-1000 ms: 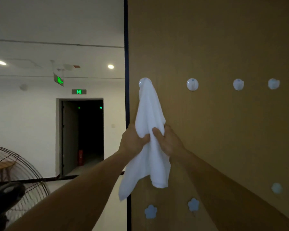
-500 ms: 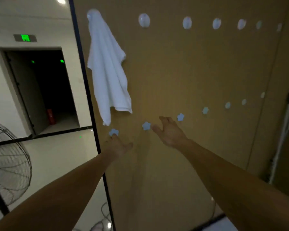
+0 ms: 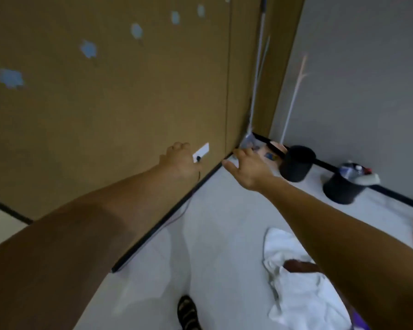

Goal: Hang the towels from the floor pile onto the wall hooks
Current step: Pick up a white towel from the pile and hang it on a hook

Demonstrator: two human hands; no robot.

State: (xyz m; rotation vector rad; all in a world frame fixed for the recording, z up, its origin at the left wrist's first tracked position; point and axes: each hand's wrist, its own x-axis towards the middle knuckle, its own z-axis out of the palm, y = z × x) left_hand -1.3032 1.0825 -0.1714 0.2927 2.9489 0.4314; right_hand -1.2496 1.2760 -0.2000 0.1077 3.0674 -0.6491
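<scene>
Left hand (image 3: pixel 180 160) reaches out at arm's length near frame centre, back up, fingers loosely curled, holding nothing. It overlaps the brown wall (image 3: pixel 105 115) low down, just at 9 o'clock of a white socket (image 3: pixel 202 151). I can't tell whether it touches the wall. A thin dark cable (image 3: pixel 199 174) drops from the socket behind the hand.

Right hand (image 3: pixel 249 169) is at 3 o'clock of the left hand, a gap between them. Its fingers are relaxed and spread, thumb out toward 9 o'clock, and it grips nothing. It hangs above the floor (image 3: pixel 212 222) near the room corner.

The white towels (image 3: pixel 303 298) lie crumpled on the floor at 5 o'clock, partly hidden under the right forearm, well apart from both hands. There is a dark brown patch in the pile; unclear what it is.

Pale blue flower-shaped hooks (image 3: pixel 88 49) run in a slanted row on the wall from 9 to 12 o'clock. All those in view are bare and blurred.

A pole (image 3: pixel 256 75) leans in the corner at 1 o'clock. A black bin (image 3: pixel 296 164) sits at 3 o'clock by the grey wall (image 3: pixel 367 79). A second bin (image 3: pixel 342 190), further toward 3 o'clock, has rubbish in it. A dark sandal (image 3: pixel 188 314) is at 6 o'clock on the floor.
</scene>
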